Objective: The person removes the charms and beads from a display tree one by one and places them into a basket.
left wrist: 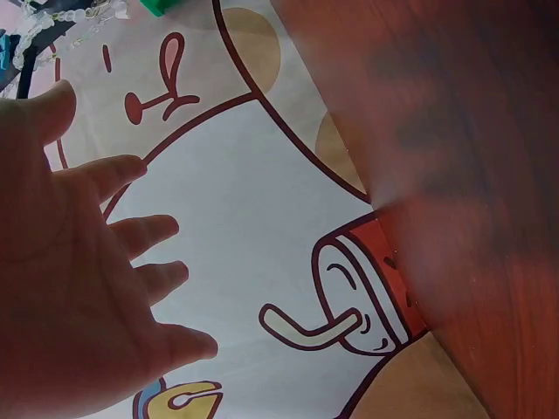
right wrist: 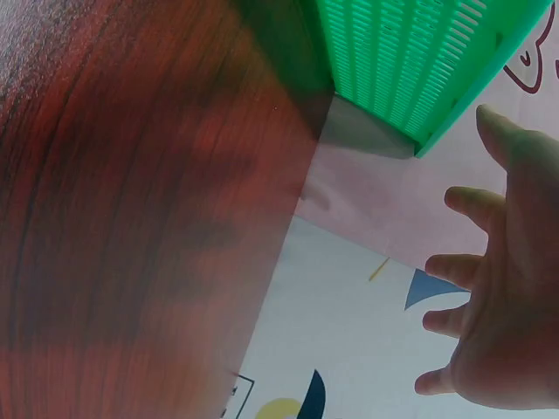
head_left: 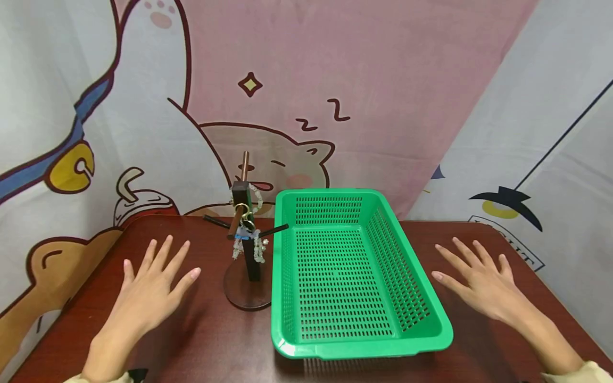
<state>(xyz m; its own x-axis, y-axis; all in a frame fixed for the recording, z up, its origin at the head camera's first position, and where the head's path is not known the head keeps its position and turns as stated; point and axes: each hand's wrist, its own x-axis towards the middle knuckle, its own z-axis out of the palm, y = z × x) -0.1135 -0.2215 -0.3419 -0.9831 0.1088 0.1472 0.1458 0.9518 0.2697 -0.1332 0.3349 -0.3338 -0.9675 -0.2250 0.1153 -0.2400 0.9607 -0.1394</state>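
Above the table's (head_left: 201,340) front edge, both spread hands, left hand (head_left: 150,287) and right hand (head_left: 479,284), hold nothing; the left should reach carefully for the bracelet stand (head_left: 246,234) beside the green basket (head_left: 354,330).

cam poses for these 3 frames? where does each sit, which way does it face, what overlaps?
Head: worn on the head, looks forward and down at the table, green basket and jewelry stand; shows left hand and right hand, both spread.
Left wrist: at the left wrist, looks past the open palm toward the cartoon backdrop and table edge.
Right wrist: at the right wrist, looks past the fingers to the basket corner and backdrop.
Shared: head and right wrist both show the basket.
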